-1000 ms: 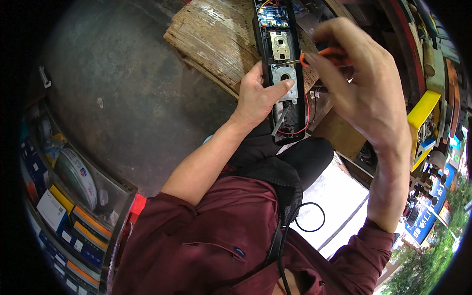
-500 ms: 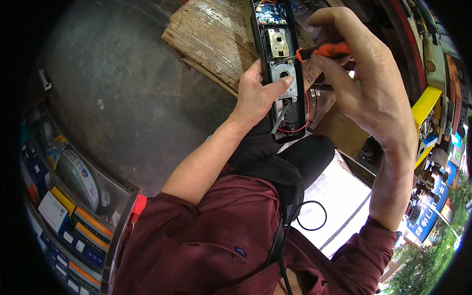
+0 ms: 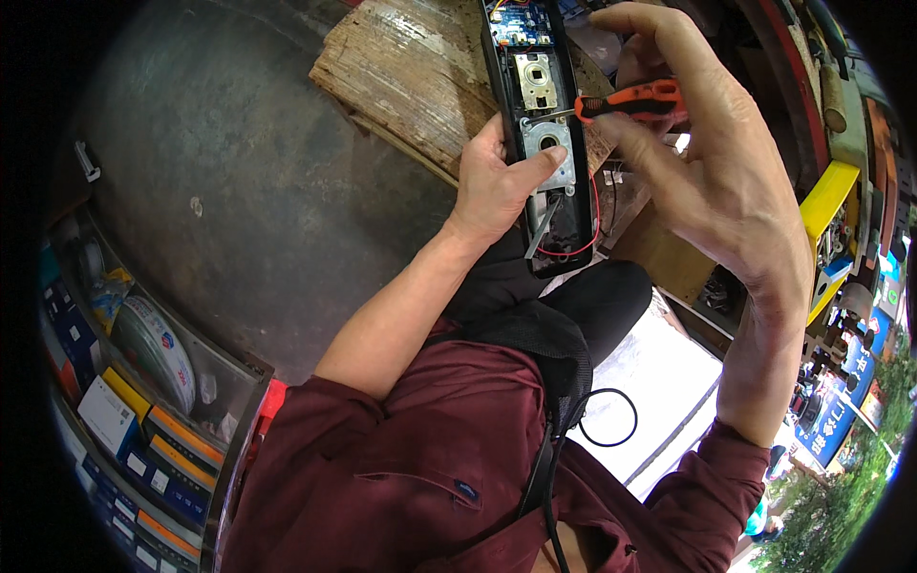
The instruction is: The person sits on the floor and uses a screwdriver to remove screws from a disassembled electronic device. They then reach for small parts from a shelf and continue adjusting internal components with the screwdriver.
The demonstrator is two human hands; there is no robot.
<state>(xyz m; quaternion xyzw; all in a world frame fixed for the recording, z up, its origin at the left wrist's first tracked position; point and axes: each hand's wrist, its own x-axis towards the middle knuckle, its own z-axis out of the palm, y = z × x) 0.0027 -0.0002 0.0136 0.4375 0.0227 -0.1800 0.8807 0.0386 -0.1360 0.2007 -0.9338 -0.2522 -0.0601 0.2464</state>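
Note:
A long black housing (image 3: 576, 215), which looks like a door-lock panel, is tilted in my left hand (image 3: 492, 186). The fingers go under its left edge and the thumb presses on a silvery metal plate (image 3: 535, 141) with a round hole. My right hand (image 3: 731, 162) is around an orange-and-black screwdriver (image 3: 635, 101), its thumb blurred and index finger arched. The screwdriver's tip meets the upper left corner of that plate. Above lie a second metal plate (image 3: 527, 93) with a square hole and a blue circuit board (image 3: 521, 29). A red wire (image 3: 597, 205) loops at the housing's lower end.
A worn wooden bench (image 3: 411, 76) lies beyond and left of the housing. Boxes (image 3: 181, 463) fill a case at lower left. A yellow holder (image 3: 829, 202) and tools line the right side. A bright white surface (image 3: 659, 401) is beside my legs.
My right thumb has shifted along the screwdriver's handle, which has turned a little. The housing has moved very slightly to the left. My left hand keeps its hold.

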